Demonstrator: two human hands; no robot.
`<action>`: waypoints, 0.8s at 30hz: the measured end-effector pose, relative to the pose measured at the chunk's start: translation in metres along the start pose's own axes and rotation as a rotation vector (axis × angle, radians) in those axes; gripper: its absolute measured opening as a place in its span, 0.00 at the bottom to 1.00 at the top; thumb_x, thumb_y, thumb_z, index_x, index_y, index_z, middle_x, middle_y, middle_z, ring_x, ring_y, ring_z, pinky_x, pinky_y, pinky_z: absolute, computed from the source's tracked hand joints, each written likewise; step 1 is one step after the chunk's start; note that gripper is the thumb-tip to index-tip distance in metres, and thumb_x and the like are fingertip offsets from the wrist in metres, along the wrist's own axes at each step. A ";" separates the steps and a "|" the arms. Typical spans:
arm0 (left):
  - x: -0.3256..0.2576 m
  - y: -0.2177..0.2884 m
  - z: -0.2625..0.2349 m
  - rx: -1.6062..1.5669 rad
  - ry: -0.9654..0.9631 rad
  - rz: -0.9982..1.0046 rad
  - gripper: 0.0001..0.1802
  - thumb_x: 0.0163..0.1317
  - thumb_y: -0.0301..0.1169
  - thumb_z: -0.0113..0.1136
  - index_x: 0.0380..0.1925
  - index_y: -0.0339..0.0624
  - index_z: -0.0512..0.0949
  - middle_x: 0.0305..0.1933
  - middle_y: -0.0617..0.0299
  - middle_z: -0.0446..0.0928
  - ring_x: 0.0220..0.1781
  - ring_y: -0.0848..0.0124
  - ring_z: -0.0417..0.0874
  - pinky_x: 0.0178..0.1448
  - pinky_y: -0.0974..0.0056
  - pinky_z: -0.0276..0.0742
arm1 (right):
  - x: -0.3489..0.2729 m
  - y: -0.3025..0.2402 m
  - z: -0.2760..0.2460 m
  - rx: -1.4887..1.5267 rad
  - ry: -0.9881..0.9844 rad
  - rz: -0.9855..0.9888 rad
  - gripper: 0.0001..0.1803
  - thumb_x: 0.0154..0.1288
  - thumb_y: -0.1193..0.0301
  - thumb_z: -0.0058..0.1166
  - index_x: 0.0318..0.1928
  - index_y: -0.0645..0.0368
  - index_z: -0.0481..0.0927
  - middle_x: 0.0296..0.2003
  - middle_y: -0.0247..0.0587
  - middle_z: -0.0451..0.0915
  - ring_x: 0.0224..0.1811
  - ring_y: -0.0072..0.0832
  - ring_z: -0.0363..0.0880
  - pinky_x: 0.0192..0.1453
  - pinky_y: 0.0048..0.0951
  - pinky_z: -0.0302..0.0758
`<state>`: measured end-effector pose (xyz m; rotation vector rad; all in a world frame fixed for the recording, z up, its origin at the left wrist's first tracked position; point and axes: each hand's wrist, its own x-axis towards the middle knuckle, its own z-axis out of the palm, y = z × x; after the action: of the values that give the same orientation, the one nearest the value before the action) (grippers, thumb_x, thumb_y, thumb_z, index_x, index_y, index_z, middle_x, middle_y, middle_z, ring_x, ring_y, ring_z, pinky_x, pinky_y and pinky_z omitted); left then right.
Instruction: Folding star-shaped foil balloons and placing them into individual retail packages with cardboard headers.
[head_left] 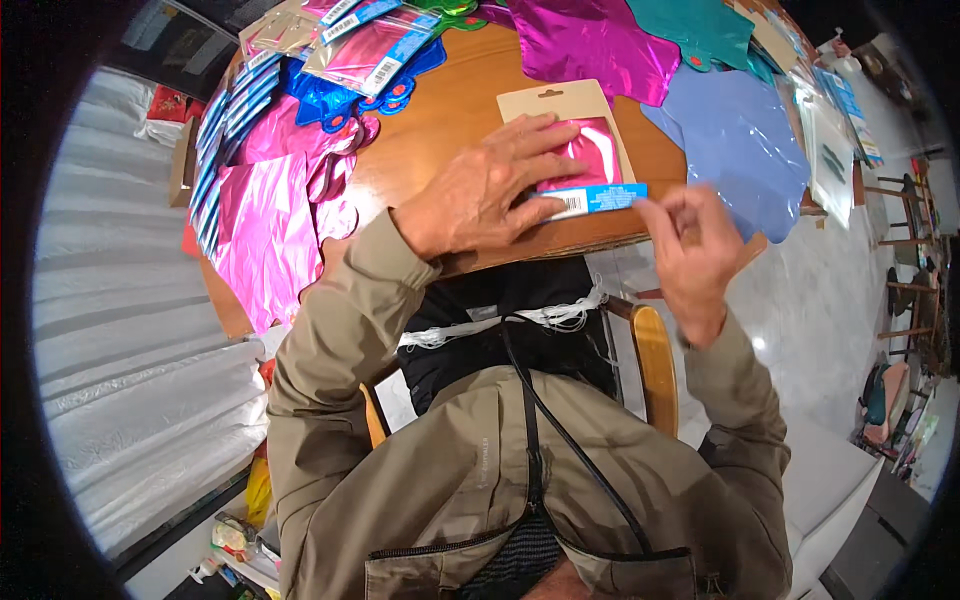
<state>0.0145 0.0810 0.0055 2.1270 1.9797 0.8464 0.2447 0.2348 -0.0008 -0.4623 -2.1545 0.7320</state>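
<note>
A flat package [597,150] with pink foil behind clear film lies near the table's front edge. Its tan cardboard backing [548,97] has a hang slot at the top, and a blue label strip [614,198] with a barcode runs along its lower edge. My left hand [487,188] rests flat over the package's left side, fingers spread. At the right end of the blue strip, my right hand [697,245] has thumb and forefinger pinched together, slightly blurred. Whatever sits between those fingertips is too small to make out.
Pink foil balloons [265,225] and a stack of packages [218,150] lie at left, blue foil [325,95] behind them. Magenta [590,45], teal [700,35] and periwinkle foil [745,145] cover the far right. A wooden chair arm [655,365] is below the table edge.
</note>
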 end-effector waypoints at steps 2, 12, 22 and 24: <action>-0.005 0.018 0.004 0.003 0.008 -0.003 0.25 0.71 0.33 0.68 0.67 0.45 0.84 0.82 0.53 0.72 0.83 0.47 0.69 0.83 0.47 0.70 | -0.036 -0.008 -0.011 0.207 -0.120 0.273 0.07 0.71 0.77 0.68 0.37 0.61 0.81 0.29 0.31 0.80 0.25 0.18 0.71 0.30 0.21 0.68; -0.009 0.026 0.005 -0.015 -0.048 0.025 0.26 0.71 0.32 0.66 0.68 0.44 0.82 0.83 0.52 0.70 0.85 0.45 0.67 0.84 0.46 0.69 | -0.045 0.002 -0.002 0.754 -0.310 0.935 0.18 0.80 0.63 0.63 0.48 0.70 0.88 0.35 0.43 0.88 0.23 0.20 0.76 0.30 0.20 0.77; -0.012 0.032 0.001 -0.063 -0.096 0.056 0.26 0.72 0.33 0.65 0.69 0.43 0.82 0.84 0.52 0.69 0.86 0.45 0.65 0.87 0.45 0.63 | -0.058 -0.005 0.002 0.964 -0.253 0.873 0.19 0.81 0.60 0.64 0.44 0.68 0.88 0.33 0.43 0.88 0.22 0.19 0.77 0.27 0.19 0.76; -0.013 0.031 0.001 -0.072 -0.104 0.055 0.26 0.72 0.33 0.65 0.69 0.43 0.82 0.84 0.52 0.69 0.86 0.45 0.65 0.88 0.45 0.62 | -0.059 -0.005 0.003 1.001 -0.254 0.862 0.19 0.81 0.60 0.64 0.44 0.68 0.88 0.33 0.43 0.88 0.22 0.19 0.77 0.27 0.19 0.76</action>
<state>0.0424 0.0647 0.0148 2.1479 1.8203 0.7856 0.2780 0.1985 -0.0329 -0.7452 -1.4275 2.2635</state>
